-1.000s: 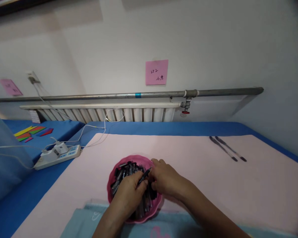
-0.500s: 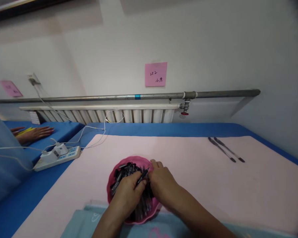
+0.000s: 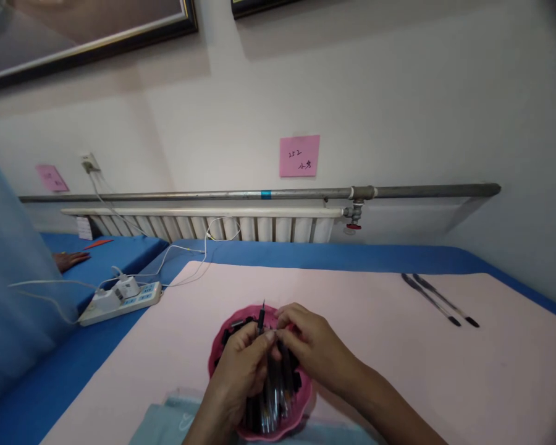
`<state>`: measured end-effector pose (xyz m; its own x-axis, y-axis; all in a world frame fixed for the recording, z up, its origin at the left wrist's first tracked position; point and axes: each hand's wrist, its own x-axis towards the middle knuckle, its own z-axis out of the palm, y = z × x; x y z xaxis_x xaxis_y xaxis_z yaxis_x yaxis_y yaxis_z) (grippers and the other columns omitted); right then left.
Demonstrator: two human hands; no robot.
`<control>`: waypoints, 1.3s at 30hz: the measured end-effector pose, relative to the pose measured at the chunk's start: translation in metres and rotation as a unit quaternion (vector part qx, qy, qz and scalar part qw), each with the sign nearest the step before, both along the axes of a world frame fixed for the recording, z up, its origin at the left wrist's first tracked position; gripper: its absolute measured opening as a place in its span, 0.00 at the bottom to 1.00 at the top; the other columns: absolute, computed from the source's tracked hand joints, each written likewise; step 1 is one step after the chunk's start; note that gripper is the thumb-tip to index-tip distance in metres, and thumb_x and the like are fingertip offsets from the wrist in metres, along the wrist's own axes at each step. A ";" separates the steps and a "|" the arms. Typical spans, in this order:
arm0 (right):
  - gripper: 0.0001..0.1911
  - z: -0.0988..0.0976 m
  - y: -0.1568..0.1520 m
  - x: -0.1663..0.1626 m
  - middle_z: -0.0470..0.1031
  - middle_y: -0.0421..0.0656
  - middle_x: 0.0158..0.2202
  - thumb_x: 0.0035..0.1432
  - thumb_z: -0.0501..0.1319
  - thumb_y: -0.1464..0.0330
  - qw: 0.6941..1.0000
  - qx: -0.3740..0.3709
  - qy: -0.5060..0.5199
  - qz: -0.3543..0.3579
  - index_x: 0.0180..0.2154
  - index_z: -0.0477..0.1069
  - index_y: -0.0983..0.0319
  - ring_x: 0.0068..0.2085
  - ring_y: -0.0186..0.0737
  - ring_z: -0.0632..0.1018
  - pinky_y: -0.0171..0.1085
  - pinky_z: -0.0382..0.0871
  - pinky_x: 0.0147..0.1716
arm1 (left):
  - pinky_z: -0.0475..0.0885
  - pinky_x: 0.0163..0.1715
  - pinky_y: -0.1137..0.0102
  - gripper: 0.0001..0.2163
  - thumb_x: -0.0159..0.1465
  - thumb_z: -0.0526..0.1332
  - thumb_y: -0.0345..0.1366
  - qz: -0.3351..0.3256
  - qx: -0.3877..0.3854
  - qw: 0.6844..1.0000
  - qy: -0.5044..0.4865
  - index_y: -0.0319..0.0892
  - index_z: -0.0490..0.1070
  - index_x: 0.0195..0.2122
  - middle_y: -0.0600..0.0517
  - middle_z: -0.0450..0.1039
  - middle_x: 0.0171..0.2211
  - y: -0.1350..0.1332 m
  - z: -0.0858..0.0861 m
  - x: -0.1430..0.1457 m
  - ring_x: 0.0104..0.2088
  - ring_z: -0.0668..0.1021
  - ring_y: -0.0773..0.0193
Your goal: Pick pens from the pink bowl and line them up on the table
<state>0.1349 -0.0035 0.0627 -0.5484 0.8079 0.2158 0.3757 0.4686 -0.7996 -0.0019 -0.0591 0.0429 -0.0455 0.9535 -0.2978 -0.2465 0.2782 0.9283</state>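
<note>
A pink bowl (image 3: 222,343) full of several dark pen parts sits on the pink mat near me. My left hand (image 3: 241,374) is over the bowl, fingers closed on a thin black pen part (image 3: 261,316) that points upward. My right hand (image 3: 312,349) comes in from the right, its fingertips pinched against the same piece beside my left fingers. Both hands hide much of the bowl's contents.
Two assembled black pens (image 3: 438,300) lie at the far right of the pink mat (image 3: 375,321). A white power strip (image 3: 120,300) with cables rests on the blue table at left. Another person's hand (image 3: 69,259) lies on the neighbouring blue table. A light blue cloth (image 3: 162,426) lies by the front edge.
My hands lifted the black pen part from lying slanted to pointing up. The camera tilted up slightly. The other person's hand pulled back to the left on the neighbouring table.
</note>
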 end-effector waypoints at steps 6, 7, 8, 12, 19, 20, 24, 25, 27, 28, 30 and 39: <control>0.07 -0.004 -0.005 -0.006 0.72 0.37 0.23 0.51 0.53 0.74 0.997 -0.074 -0.009 0.011 0.28 0.67 0.60 0.26 0.34 0.71 0.31 0.62 0.25 | 0.41 0.08 0.79 0.15 0.53 0.60 0.49 0.011 -0.011 1.000 0.009 0.43 0.60 0.26 0.64 0.58 0.13 0.001 -0.003 -0.002 0.08 0.51 0.79; 0.07 -0.004 -0.004 -0.006 0.72 0.37 0.23 0.51 0.53 0.74 0.997 -0.073 0.004 -0.001 0.28 0.68 0.60 0.26 0.34 0.71 0.32 0.63 0.26 | 0.41 0.08 0.79 0.15 0.54 0.60 0.49 0.007 -0.012 1.000 0.013 0.43 0.59 0.25 0.64 0.58 0.13 0.001 -0.004 -0.001 0.08 0.51 0.79; 0.07 -0.004 -0.003 -0.005 0.73 0.37 0.25 0.51 0.53 0.74 0.998 -0.063 0.024 -0.018 0.30 0.69 0.60 0.28 0.35 0.72 0.32 0.64 0.28 | 0.41 0.08 0.79 0.15 0.55 0.59 0.49 -0.001 -0.012 1.000 0.017 0.43 0.59 0.25 0.64 0.57 0.12 0.001 -0.004 0.000 0.08 0.51 0.79; 0.13 -0.005 0.006 0.000 0.74 0.41 0.37 0.54 0.52 0.70 0.985 -0.065 0.136 -0.080 0.38 0.73 0.59 0.36 0.37 0.73 0.36 0.66 0.36 | 0.40 0.07 0.78 0.16 0.56 0.56 0.51 -0.037 -0.007 0.999 0.023 0.43 0.59 0.23 0.64 0.53 0.09 0.000 -0.004 0.006 0.07 0.49 0.79; 0.10 -0.011 0.010 -0.005 0.75 0.40 0.30 0.48 0.61 0.67 0.901 -0.271 0.320 -0.112 0.35 0.72 0.61 0.28 0.33 0.73 0.33 0.66 0.30 | 0.41 0.08 0.77 0.15 0.56 0.57 0.50 -0.046 -0.010 0.999 0.020 0.43 0.62 0.27 0.60 0.64 0.17 -0.001 -0.003 0.014 0.09 0.53 0.79; 0.11 -0.012 0.009 -0.006 0.75 0.40 0.30 0.47 0.62 0.66 0.892 -0.284 0.335 -0.106 0.36 0.72 0.61 0.27 0.32 0.72 0.33 0.66 0.30 | 0.40 0.09 0.77 0.15 0.56 0.57 0.50 -0.047 -0.012 0.999 0.020 0.43 0.62 0.28 0.60 0.64 0.17 -0.001 -0.003 0.014 0.09 0.53 0.79; 0.11 -0.011 0.005 -0.008 0.75 0.41 0.30 0.45 0.64 0.66 0.875 -0.314 0.358 -0.082 0.35 0.73 0.62 0.25 0.31 0.72 0.34 0.66 0.30 | 0.40 0.09 0.76 0.16 0.55 0.57 0.52 -0.045 -0.022 0.999 0.017 0.43 0.62 0.28 0.61 0.64 0.17 -0.002 -0.001 0.014 0.09 0.52 0.79; 0.11 -0.010 0.004 -0.009 0.75 0.41 0.30 0.45 0.64 0.66 0.876 -0.315 0.357 -0.081 0.34 0.73 0.62 0.25 0.31 0.72 0.34 0.66 0.30 | 0.40 0.10 0.76 0.16 0.55 0.57 0.52 -0.045 -0.022 0.999 0.017 0.43 0.62 0.28 0.61 0.64 0.17 -0.002 -0.001 0.014 0.09 0.52 0.79; 0.11 -0.008 0.002 -0.009 0.74 0.39 0.29 0.45 0.64 0.66 0.879 -0.313 0.350 -0.082 0.34 0.73 0.61 0.25 0.32 0.72 0.33 0.66 0.29 | 0.40 0.09 0.76 0.17 0.55 0.57 0.53 -0.044 -0.022 0.999 0.016 0.43 0.62 0.28 0.61 0.64 0.16 -0.002 -0.001 0.014 0.09 0.52 0.79; 0.11 -0.008 0.001 -0.009 0.74 0.39 0.29 0.45 0.64 0.66 0.881 -0.314 0.345 -0.083 0.34 0.73 0.61 0.26 0.32 0.72 0.33 0.66 0.29 | 0.40 0.09 0.76 0.17 0.54 0.57 0.53 -0.044 -0.021 0.999 0.014 0.43 0.62 0.28 0.61 0.63 0.16 -0.002 -0.001 0.014 0.08 0.52 0.79; 0.11 -0.007 0.000 -0.009 0.73 0.38 0.28 0.45 0.64 0.67 0.881 -0.322 0.336 -0.080 0.35 0.72 0.60 0.26 0.32 0.72 0.33 0.66 0.29 | 0.40 0.09 0.77 0.17 0.54 0.58 0.53 -0.043 -0.022 0.999 0.009 0.43 0.62 0.27 0.61 0.62 0.15 -0.001 -0.001 0.014 0.08 0.52 0.79; 0.13 -0.012 0.006 -0.006 0.70 0.35 0.23 0.43 0.67 0.67 0.899 -0.301 0.313 -0.058 0.35 0.72 0.60 0.26 0.33 0.71 0.33 0.64 0.30 | 0.39 0.09 0.77 0.19 0.52 0.57 0.56 -0.034 -0.037 0.998 0.023 0.43 0.63 0.28 0.62 0.60 0.14 0.000 -0.006 0.010 0.08 0.49 0.80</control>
